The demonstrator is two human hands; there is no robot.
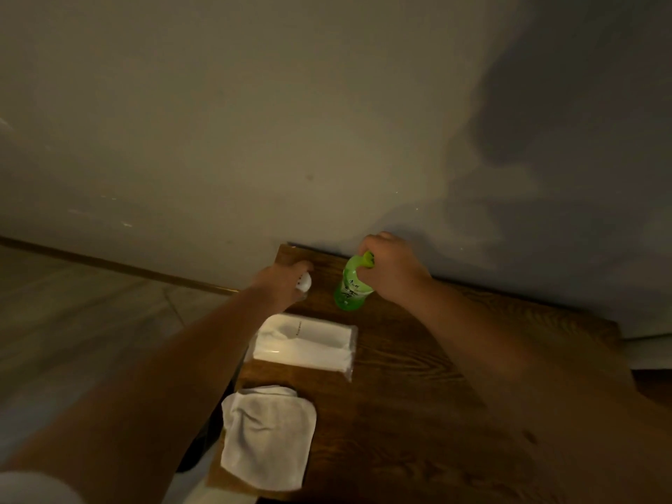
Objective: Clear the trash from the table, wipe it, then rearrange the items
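Observation:
A dark wooden table (418, 394) stands against a pale wall. My right hand (391, 271) grips the top of a green plastic bottle (351, 291), which stands tilted near the table's far edge. My left hand (285, 281) is closed around a small white object (304, 282) at the far left corner; most of that object is hidden by my fingers. A white tissue pack in clear wrap (303, 345) lies at the left side of the table. A white cloth (267, 438) lies nearer to me, partly over the left edge.
The wall (327, 121) rises directly behind the table's far edge. Grey floor (91, 321) with a brown baseboard lies to the left. A dark shape (203, 441) sits below the table's left edge.

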